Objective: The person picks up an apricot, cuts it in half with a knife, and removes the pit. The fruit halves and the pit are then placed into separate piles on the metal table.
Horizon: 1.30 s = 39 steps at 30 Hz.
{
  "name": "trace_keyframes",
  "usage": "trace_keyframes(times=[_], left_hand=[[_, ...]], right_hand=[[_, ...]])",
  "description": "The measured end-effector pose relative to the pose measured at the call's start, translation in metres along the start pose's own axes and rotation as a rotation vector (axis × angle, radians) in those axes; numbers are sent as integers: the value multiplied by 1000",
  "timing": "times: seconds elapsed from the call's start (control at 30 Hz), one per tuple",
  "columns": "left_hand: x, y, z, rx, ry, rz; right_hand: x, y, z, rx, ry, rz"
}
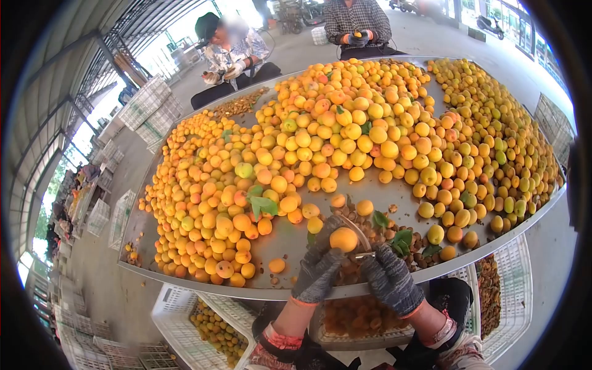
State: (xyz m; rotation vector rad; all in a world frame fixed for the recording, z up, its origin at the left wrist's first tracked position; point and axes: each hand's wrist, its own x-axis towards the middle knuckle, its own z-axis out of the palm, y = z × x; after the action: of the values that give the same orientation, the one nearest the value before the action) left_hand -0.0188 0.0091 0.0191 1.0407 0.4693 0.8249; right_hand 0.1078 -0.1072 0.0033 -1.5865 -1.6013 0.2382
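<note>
My left hand (319, 266), in a dark grey knit glove, is closed around an orange-yellow apricot (343, 239) over the near edge of the metal table (285, 236). Close on its right, my right hand (393, 279) wears a matching glove. Its fingers are closed on a small metal tool (365, 254), whose shiny end points toward the apricot; most of the tool is hidden in the glove. Apricot pits and scraps (404, 237) with green leaves (402, 242) lie just beyond my right hand.
A large heap of apricots (296, 148) spreads over the table. White plastic crates (169, 308) stand below the near edge, some with fruit or pits. Across the table sit one person with white gloves (234, 69) and another in a checked shirt (357, 21). Stacked crates (145, 105) stand left.
</note>
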Motion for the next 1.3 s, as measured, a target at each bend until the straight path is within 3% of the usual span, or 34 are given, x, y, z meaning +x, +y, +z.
trace_keyframes(times=[0.1,0.17,0.23,0.33,0.43,0.6,0.7,1.0,1.1,1.17,1.3], left_hand=[[2,-1,0,21,10,52],[-1,9,10,-31,4,53],[-2,15,11,-83,-4,54],[-4,15,4,-122,-78,-63],[-5,13,10,-277,23,-127],[-3,16,10,-220,15,-91],[-3,12,3,-175,-45,3],[-5,11,-3,-201,-21,-123],[-6,12,-3,-183,-7,-119],[-6,15,-3,-165,-14,-137],[-6,19,-8,39,-45,-79]], right_hand=[[6,-10,-7,1,56,-58],[0,-2,-1,44,-17,61],[0,-5,-3,115,-10,47],[-3,-4,-2,138,-21,30],[-3,-4,-2,142,-33,26],[11,-25,-23,272,-52,39],[11,-26,-25,87,-4,-69],[1,-17,-17,183,-39,-26],[0,-15,-16,87,-81,-23],[2,-18,-20,-130,7,-209],[5,-25,-27,81,-28,-81]])
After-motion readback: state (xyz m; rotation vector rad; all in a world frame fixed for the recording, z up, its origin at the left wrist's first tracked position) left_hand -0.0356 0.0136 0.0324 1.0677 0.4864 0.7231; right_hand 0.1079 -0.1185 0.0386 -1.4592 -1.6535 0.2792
